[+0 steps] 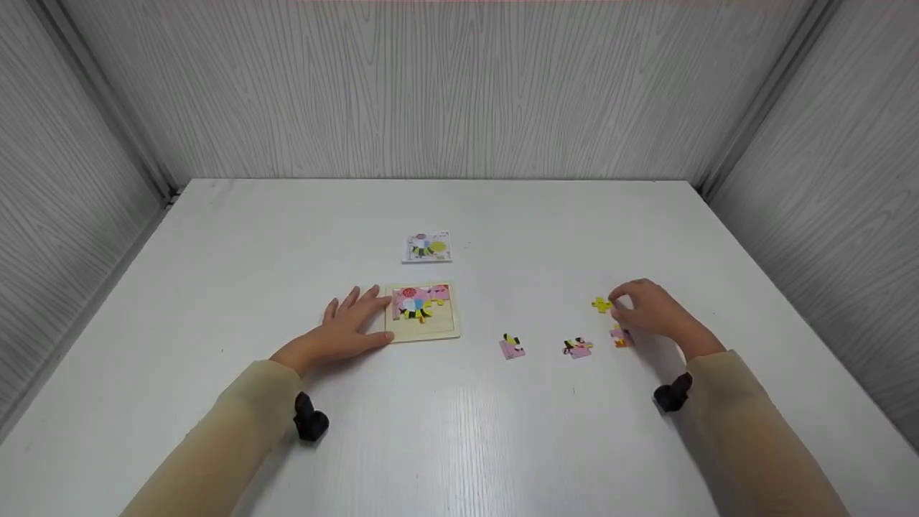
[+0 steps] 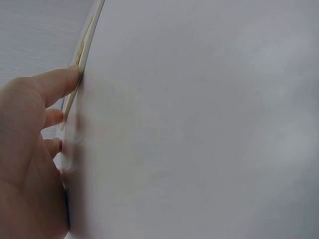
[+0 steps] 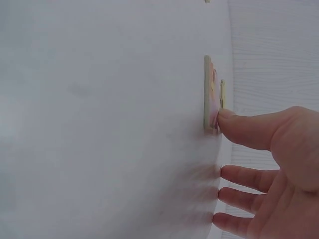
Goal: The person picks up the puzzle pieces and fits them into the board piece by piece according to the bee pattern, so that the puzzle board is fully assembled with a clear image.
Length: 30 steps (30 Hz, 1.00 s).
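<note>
Wooden tray (image 1: 451, 329) between palm-down hands (image 1: 343, 333) (image 1: 645, 309)

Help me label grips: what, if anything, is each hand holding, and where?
The left hand, spread, merely touches the wooden tray at its left edge. Whether the right hand pinches the yellow piece by its right end cannot be told.

Table (image 1: 287, 230): white, glossy, streaked with reflected light. Back wall (image 1: 459, 90), left wall (image 1: 64, 194), right wall (image 1: 840, 187): pale grey, wood-grain finish.
</note>
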{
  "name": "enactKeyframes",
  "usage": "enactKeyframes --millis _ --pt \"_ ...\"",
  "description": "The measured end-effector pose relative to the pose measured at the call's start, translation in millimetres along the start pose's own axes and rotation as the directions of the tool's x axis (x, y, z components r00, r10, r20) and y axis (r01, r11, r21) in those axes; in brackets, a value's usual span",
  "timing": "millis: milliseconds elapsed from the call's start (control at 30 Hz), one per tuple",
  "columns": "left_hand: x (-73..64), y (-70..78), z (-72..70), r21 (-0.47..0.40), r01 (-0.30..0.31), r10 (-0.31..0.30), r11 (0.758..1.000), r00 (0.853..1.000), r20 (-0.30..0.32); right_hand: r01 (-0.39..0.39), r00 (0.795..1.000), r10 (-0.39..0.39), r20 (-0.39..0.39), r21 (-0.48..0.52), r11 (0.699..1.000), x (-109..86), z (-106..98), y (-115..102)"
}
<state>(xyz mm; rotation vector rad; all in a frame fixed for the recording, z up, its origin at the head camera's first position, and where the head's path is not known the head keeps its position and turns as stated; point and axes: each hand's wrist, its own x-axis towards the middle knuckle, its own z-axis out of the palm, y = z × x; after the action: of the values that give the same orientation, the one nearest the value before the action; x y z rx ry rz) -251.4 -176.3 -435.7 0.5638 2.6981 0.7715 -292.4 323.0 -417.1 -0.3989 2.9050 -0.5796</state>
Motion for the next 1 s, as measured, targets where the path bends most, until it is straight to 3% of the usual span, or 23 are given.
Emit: enactKeyframes --millis 267,467,767,1000 --pt "1.1 -1.3 0.1 0.020 -0.012 0.012 1.000 1.000 -0.003 -0.063 0.998 0.063 0.010 0.026 0.998 0.1 -0.1 1.1" --pt "2.0 -2.4 1.0 0.024 -0.009 0.009 1.000 1.000 -0.004 -0.066 0.998 0.067 -0.004 0.055 0.996 -1.8 -3.0 -3.9" --pt "1.8 -4.0 1.5 0.023 -0.003 0.003 1.000 1.000 -0.006 -0.028 0.999 0.030 -0.020 0.101 0.994 -2.9 -4.8 -20.9" --pt "1.1 -5.6 2.1 0.005 -0.032 0.032 0.999 0.999 -0.024 0.027 0.999 -0.025 -0.019 0.115 0.993 1.6 1.6 -34.3"
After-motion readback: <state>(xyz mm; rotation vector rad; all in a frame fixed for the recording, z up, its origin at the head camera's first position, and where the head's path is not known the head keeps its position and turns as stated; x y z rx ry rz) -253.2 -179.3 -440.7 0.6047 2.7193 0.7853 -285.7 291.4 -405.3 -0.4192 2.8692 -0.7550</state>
